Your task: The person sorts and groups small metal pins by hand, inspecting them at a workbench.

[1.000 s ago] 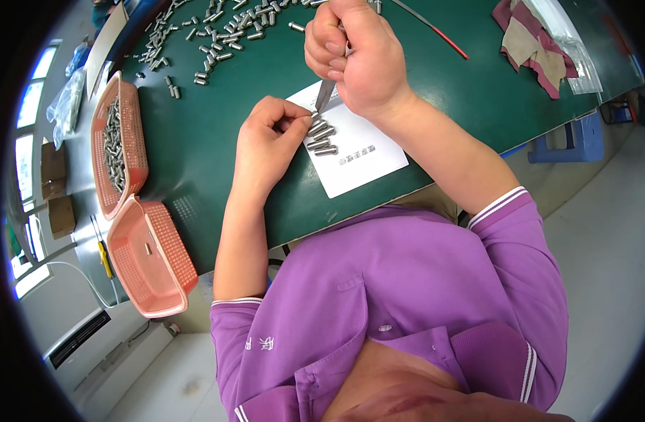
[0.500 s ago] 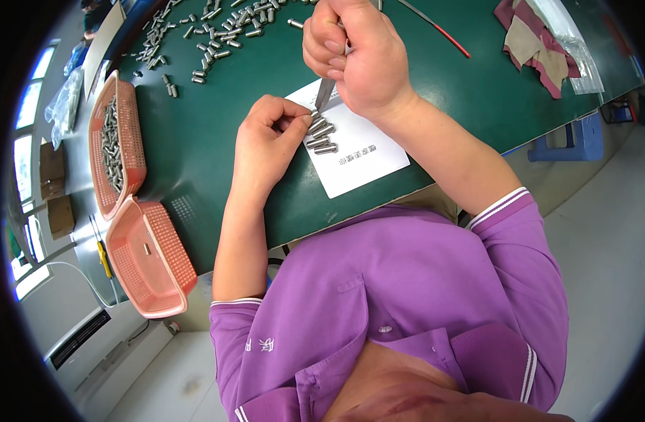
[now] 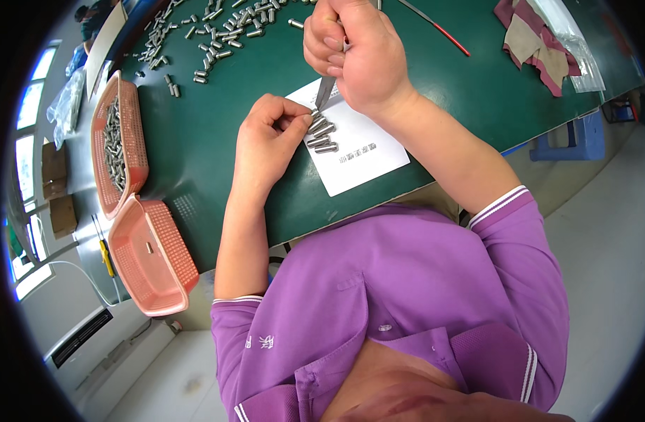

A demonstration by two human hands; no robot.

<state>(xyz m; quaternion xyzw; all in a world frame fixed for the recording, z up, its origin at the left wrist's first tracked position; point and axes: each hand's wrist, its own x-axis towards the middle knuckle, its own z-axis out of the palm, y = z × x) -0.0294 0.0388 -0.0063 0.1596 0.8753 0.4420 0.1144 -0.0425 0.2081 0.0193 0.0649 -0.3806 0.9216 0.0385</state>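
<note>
On a white sheet of paper (image 3: pixel 368 169) lies a short row of small metal cylinders (image 3: pixel 325 138). My left hand (image 3: pixel 270 137) reaches in beside the row, thumb and forefinger pinched on the uppermost metal cylinder; the fingertips cover much of it. Above the paper, my right hand (image 3: pixel 365 60) is closed in a fist round a flat metal blade (image 3: pixel 326 91) that tapers downward. Its tip meets or nearly meets the pinched cylinder, and I cannot tell whether they touch. The fist hides the tool's upper part.
Many loose metal cylinders (image 3: pixel 231 32) lie scattered across the green table (image 3: pixel 217 141). At left stand a pink basket (image 3: pixel 141 133) full of cylinders and another pink basket (image 3: pixel 171 235) holding one small piece. A red-handled tool (image 3: pixel 449 39) and maroon-and-beige cloth (image 3: pixel 540 46) lie at far right.
</note>
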